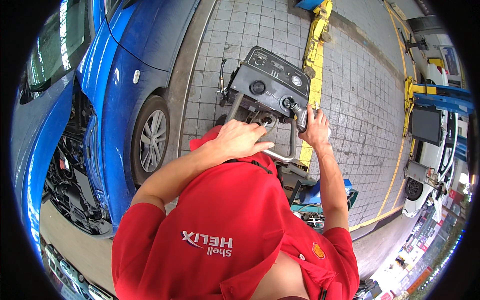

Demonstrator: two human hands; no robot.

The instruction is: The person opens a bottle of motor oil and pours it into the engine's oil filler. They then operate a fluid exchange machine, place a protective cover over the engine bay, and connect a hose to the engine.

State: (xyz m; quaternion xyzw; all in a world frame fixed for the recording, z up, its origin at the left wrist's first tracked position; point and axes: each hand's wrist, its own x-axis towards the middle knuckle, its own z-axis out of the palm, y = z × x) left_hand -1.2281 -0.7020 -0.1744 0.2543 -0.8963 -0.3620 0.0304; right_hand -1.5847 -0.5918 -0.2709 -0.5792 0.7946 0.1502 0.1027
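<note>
A black and grey wheeled workshop machine (274, 75) stands in front of me, with a round gauge, a dark knob and a bent metal tube handle (293, 145). My right hand (316, 127) is closed around a grey bottle-like container (301, 119). That container is tilted, its neck at a round opening (288, 102) on the machine's near right corner. Whether anything flows from it, I cannot see. My left hand (240, 139) lies over the handle's near left side, fingers stretched and thumb apart. Part of the handle is hidden beneath it.
On the left stands a blue car (112, 85) with its engine bay exposed and a front wheel (151, 140) close by. A yellow lift arm (315, 55) crosses the tiled floor behind the machine. A blue and yellow lift post (440, 97) and a white car (417, 192) are to the right.
</note>
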